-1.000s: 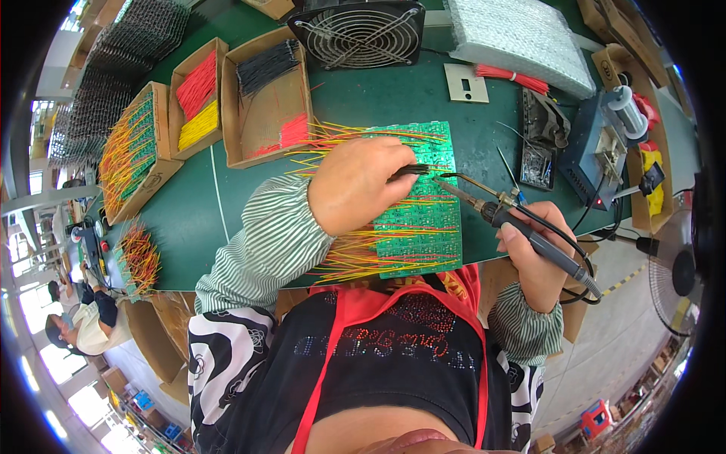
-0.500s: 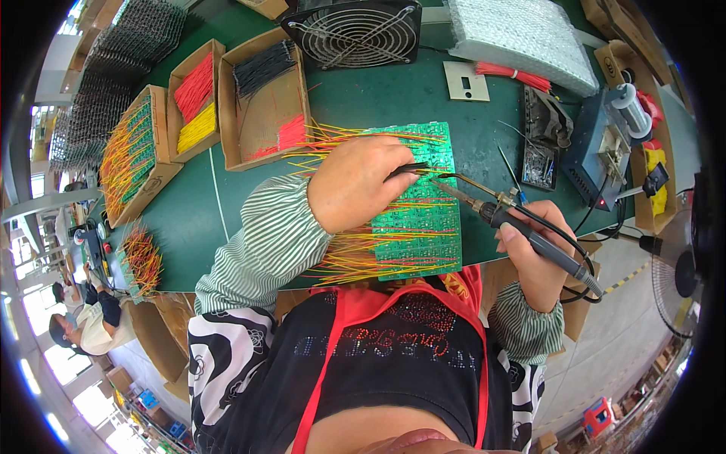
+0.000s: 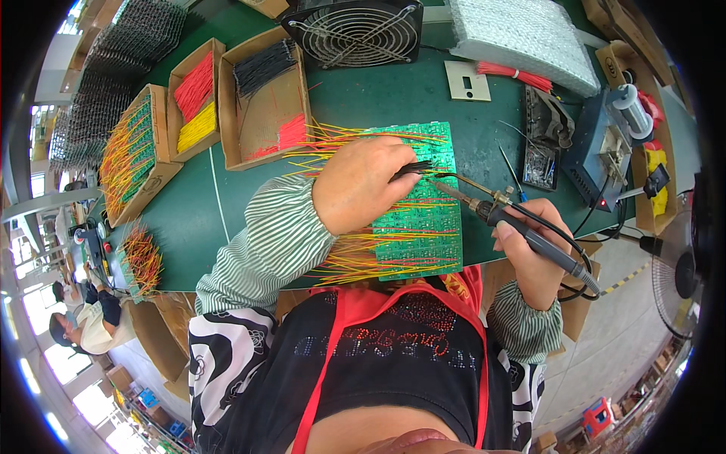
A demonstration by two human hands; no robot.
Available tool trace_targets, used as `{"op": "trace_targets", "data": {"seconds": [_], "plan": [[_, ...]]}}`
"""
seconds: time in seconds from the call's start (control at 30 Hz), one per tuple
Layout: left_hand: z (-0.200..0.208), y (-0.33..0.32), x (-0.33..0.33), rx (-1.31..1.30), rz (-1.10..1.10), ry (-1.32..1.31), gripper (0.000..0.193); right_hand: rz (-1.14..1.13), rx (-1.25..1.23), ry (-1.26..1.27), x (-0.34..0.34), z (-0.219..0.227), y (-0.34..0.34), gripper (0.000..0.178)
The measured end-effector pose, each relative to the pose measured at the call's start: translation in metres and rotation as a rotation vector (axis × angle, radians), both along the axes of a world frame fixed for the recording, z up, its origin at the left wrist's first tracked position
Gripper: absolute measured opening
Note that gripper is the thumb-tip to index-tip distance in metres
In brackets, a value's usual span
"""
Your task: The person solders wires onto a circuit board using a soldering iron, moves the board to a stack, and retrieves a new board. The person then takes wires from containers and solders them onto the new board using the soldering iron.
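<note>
My left hand (image 3: 365, 185) is closed on a small bundle of black wires (image 3: 414, 168), its fingertips just over the green circuit boards (image 3: 418, 246). Red and yellow wires (image 3: 344, 257) stick out from the boards toward the left. In my right hand (image 3: 531, 246) is a soldering iron (image 3: 535, 240), gripped like a pen. Its tip, beside a thin curved metal tube (image 3: 469, 182), points at the board close to the ends of the black wires. Whether the tip touches the board, I cannot tell.
Cardboard boxes of wires (image 3: 265, 106) stand at the far left, with a black fan (image 3: 355, 34) behind. On the right are a blue soldering station (image 3: 597, 151), a black parts tray (image 3: 540, 155) and a screwdriver (image 3: 514, 175). A wired board stack (image 3: 141, 261) lies left. A person (image 3: 94, 321) sits farther left.
My left hand has shifted slightly right with the black wires. The soldering iron's tip has moved slightly left, staying near the wire ends.
</note>
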State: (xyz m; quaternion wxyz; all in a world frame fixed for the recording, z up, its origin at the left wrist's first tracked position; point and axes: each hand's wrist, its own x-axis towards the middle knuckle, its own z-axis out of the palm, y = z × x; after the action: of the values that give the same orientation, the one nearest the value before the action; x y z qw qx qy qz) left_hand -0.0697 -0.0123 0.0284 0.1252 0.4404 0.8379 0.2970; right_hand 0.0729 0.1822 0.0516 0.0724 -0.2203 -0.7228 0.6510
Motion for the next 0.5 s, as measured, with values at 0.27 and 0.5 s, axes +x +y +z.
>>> {"op": "trace_targets", "data": {"seconds": [0.27, 0.5], "plan": [[0.0001, 0.0013, -0.0003, -0.009, 0.001, -0.002, 0.017, 0.032, 0.061, 0.003, 0.0003, -0.0018, 0.003, 0.017], [0.0013, 0.001, 0.0001, -0.012, 0.002, 0.006, 0.017, -0.014, 0.03, 0.034, 0.0047, 0.003, 0.0058, 0.016]]}}
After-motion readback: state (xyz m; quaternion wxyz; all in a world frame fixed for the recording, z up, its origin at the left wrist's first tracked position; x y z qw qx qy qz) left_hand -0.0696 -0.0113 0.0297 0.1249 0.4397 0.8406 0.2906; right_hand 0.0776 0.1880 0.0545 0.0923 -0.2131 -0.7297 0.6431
